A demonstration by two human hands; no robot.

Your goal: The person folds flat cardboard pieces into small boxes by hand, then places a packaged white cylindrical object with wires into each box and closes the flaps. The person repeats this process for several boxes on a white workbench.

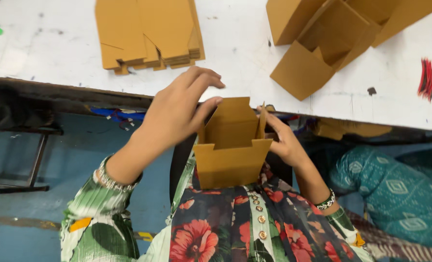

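A small brown cardboard box [231,150] rests against my chest with its top flaps open. My left hand [177,110] grips its left side, thumb on the upper flap and fingers curled over the table edge. On the box's right side, my right hand [285,140] presses a side flap with its fingers. Both wrists wear bracelets. My floral top fills the lower part of the view.
A white worktable [235,58] lies ahead. A stack of flat cardboard blanks [148,31] sits at its back left, and folded boxes [332,36] at the back right. Red wire ties [427,77] lie at the right edge. A person in teal cloth [395,194] sits at right.
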